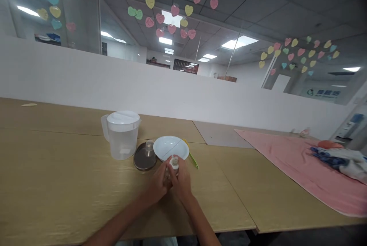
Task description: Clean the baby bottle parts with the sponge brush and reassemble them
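My left hand (157, 187) and my right hand (182, 182) meet at the middle of the wooden table (71, 169), closed around a small bottle with a pale cap (174, 163). Most of its body is hidden by my fingers. Just beyond them lies a white plate (171, 147), its near rim close to the bottle. To its left, a small clear cup (149, 148) stands on a dark round metal lid (143, 160). Further left stands a clear plastic pitcher with a white lid (122, 142). A green-handled utensil (192, 160) lies beside the plate's right edge.
A pink cloth (289, 165) covers the table's right side, with a blue-and-white fabric bundle (335, 160) and an orange object (329, 144) on it. A grey mat (220, 135) lies behind. A white partition (143, 85) runs along the table's far edge.
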`<control>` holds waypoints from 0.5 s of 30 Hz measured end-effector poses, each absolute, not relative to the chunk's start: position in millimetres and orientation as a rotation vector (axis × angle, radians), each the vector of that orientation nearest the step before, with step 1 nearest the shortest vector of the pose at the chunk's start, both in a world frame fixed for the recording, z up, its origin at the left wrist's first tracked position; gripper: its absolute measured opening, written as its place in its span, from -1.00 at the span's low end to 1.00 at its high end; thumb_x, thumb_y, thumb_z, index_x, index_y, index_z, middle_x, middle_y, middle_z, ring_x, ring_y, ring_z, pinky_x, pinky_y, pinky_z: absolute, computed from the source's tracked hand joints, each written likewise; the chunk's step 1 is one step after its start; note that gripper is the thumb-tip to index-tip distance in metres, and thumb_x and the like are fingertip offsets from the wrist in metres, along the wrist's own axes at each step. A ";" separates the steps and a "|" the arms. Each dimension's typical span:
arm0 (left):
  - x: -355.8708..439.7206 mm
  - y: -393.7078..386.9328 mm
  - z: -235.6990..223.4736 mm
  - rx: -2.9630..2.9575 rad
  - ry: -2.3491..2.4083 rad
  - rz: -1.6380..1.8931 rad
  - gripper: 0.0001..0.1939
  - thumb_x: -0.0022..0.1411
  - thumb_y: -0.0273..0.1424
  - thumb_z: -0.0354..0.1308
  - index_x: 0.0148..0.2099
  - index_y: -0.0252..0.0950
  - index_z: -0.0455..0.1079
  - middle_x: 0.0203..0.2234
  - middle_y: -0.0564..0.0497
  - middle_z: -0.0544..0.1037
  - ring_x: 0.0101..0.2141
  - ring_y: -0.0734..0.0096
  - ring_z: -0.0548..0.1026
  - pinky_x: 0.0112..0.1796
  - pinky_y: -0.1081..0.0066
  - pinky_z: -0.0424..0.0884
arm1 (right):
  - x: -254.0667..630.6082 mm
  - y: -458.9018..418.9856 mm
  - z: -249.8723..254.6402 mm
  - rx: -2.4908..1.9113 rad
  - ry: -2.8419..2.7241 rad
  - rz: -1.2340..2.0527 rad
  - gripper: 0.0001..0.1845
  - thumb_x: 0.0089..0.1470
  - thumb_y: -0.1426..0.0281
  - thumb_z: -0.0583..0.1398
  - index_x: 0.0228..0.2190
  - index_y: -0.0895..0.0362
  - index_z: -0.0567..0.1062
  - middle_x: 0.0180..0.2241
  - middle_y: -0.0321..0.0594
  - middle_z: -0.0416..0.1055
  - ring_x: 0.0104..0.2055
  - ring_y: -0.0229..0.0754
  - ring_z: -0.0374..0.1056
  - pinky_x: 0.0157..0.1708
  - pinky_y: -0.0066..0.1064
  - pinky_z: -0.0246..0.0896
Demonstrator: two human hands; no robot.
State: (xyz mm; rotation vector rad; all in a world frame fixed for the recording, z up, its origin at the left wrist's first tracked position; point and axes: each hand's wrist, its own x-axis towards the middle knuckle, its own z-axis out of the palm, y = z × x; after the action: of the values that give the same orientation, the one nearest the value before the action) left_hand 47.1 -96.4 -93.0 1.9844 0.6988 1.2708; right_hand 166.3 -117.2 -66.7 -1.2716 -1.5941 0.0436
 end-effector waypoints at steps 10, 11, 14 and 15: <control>40.9 -80.1 -121.0 2.031 0.761 1.355 -0.28 0.15 -0.40 0.08 0.29 -0.13 -0.16 0.18 -0.19 0.18 0.08 0.10 0.32 0.04 0.12 0.32 | 180.7 -104.8 -68.9 -1.176 -1.804 -0.190 -0.71 0.11 0.25 0.05 -0.20 0.16 0.36 -0.30 -0.11 0.42 -0.23 -0.11 0.34 -0.22 -0.24 0.27; 37.9 -77.5 -123.7 2.031 0.753 1.348 -0.28 0.14 -0.40 0.08 0.29 -0.14 -0.15 0.17 -0.19 0.18 0.10 0.08 0.30 0.04 0.12 0.32 | 182.4 -102.4 -72.6 -1.112 -1.830 -0.268 -0.69 0.10 0.25 0.06 -0.16 0.16 0.34 -0.28 -0.11 0.43 -0.21 -0.09 0.35 -0.16 -0.18 0.26; 29.3 -70.1 -126.8 2.059 0.723 1.252 -0.32 0.10 -0.33 0.09 0.26 -0.20 0.01 0.10 -0.19 0.30 0.08 0.00 0.31 0.04 0.10 0.32 | 191.9 -93.2 -87.1 -0.951 -1.880 -0.456 -0.58 0.07 0.25 0.07 -0.04 0.14 0.29 -0.21 -0.09 0.45 -0.15 -0.02 0.38 -0.02 -0.02 0.18; 27.2 -67.7 -126.0 2.065 0.744 1.181 -0.36 0.09 -0.30 0.09 0.23 -0.16 0.08 0.08 -0.16 0.33 0.08 -0.02 0.31 0.04 0.10 0.32 | 195.8 -89.8 -91.9 -0.947 -1.906 -0.461 -0.54 0.06 0.24 0.07 -0.01 0.14 0.28 -0.20 -0.08 0.46 -0.14 0.01 0.38 -0.02 0.00 0.19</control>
State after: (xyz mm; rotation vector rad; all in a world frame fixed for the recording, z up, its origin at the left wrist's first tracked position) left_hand 27.2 -67.7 -126.0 2.0652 0.7440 1.1809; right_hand 195.8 -89.8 -91.9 -0.9474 -1.9064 -0.4613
